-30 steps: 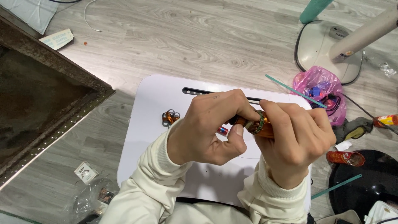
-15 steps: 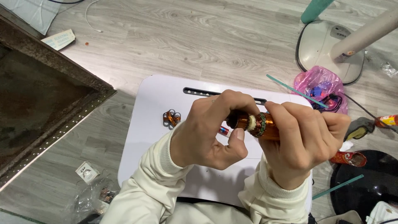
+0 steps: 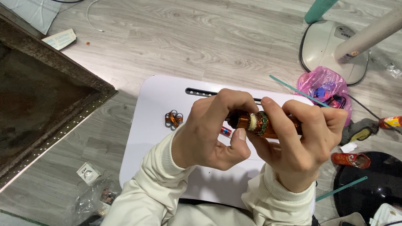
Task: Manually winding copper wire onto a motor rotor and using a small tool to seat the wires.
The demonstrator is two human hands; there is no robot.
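Both of my hands hold one copper-brown cylinder (image 3: pixel 268 122) with a green and white band around its middle, lifted above a white lap tray (image 3: pixel 163 94). My left hand (image 3: pixel 211 129) pinches its left end between thumb and fingers. My right hand (image 3: pixel 299 140) wraps around its right part. A small red and blue piece (image 3: pixel 226 132) shows just under the left fingers. A small copper-coloured part with loops (image 3: pixel 173 119) lies on the tray, left of my left hand.
A dark framed panel (image 3: pixel 46 104) lies on the wooden floor at left. A pink plastic bag (image 3: pixel 324 86), a white fan base (image 3: pixel 331 46) and thin green sticks (image 3: pixel 293 90) are at right. A black round object (image 3: pixel 372 188) sits lower right.
My hands have shifted slightly right and turned the cylinder, so its green and white band now faces up more plainly.
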